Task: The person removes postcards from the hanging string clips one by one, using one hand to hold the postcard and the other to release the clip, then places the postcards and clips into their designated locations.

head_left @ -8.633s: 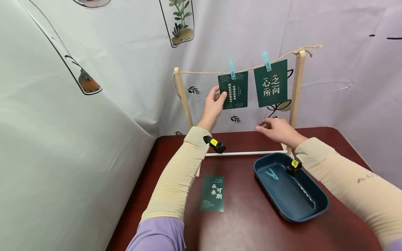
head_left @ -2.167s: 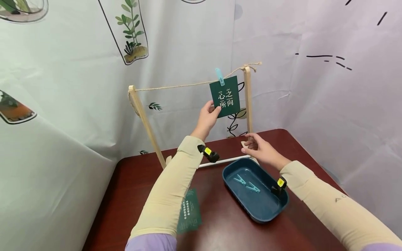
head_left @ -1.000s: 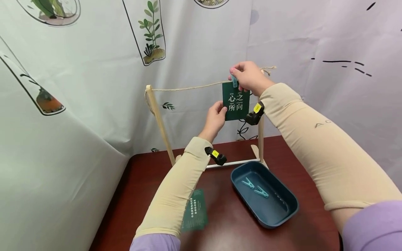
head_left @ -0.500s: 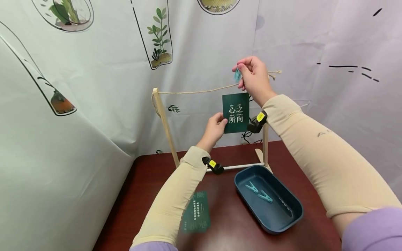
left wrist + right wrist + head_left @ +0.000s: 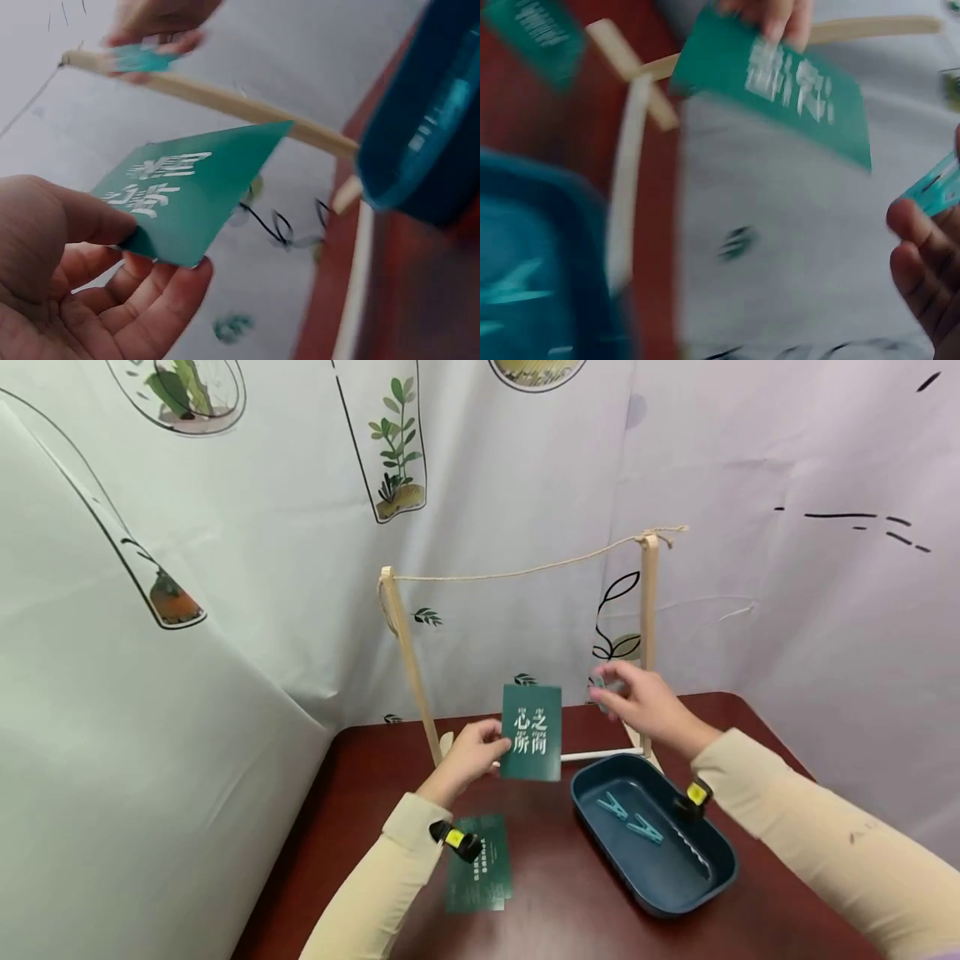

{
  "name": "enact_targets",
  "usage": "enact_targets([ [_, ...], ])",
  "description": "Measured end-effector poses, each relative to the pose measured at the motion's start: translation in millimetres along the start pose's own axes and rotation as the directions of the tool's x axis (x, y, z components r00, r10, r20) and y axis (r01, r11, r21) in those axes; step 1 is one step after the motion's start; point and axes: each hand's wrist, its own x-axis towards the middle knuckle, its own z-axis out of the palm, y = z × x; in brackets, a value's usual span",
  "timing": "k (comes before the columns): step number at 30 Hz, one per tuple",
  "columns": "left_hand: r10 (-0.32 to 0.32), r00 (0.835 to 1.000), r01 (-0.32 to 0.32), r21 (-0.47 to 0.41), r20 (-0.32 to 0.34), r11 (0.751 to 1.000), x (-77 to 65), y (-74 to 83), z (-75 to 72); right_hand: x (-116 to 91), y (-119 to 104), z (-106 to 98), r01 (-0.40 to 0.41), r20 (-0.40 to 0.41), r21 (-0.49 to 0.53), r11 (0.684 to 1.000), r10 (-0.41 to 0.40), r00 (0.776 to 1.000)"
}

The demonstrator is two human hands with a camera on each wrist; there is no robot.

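Observation:
My left hand (image 5: 470, 758) pinches a green card (image 5: 534, 760) with white characters by its left edge, thumb in front, in the air before the wooden frame. The left wrist view shows the card (image 5: 202, 187) tilted, the other fingers behind and below it. To the right, my right hand (image 5: 645, 700) pinches a light blue clothespin (image 5: 600, 690), partly covered by the fingers; the right wrist view shows the clothespin (image 5: 936, 187) at the fingertips. Bare of cards and clips, the twine (image 5: 517, 574) runs between the frame's posts.
Green cards (image 5: 491, 868) lie overlapping on the dark red table (image 5: 555, 893). At the right a dark blue tray (image 5: 652, 893) holds two clothespins (image 5: 643, 829). The frame's right post (image 5: 648, 610) stands behind the tray, with a patterned cloth (image 5: 525, 460) behind.
Earlier another card came off the twine and onto the table, its clothespin into the tray. Since then the right hand has taken off the last clothespin, and both hands have lowered from the twine.

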Motion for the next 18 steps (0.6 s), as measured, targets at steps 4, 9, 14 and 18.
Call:
enact_targets([
  [4, -0.076, 0.997, 0.077, -0.018, 0.027, 0.997, -26.6, -34.2, -9.7, -37, 41, 10, -0.09, 0.068, -0.17, 0.981, 0.103, 0.992],
  [9, -0.179, 0.983, 0.179, 0.023, 0.049, 0.984, -48.0, -72.8, -11.3, -83, 75, 11, -0.189, 0.143, -0.428, 0.884, 0.273, 0.951],
  [14, -0.285, 0.958, 0.284, 0.052, 0.018, 0.957, -62.8, -99.1, -5.3, -118, 85, 13, -0.246, 0.212, -0.575, 0.781, 0.432, 0.877],
  [18, -0.338, 0.941, 0.337, 0.054, 0.011, 0.94, -73.2, -109.0, 2.9, -130, 87, 17, -0.279, 0.233, -0.614, 0.738, 0.508, 0.829],
])
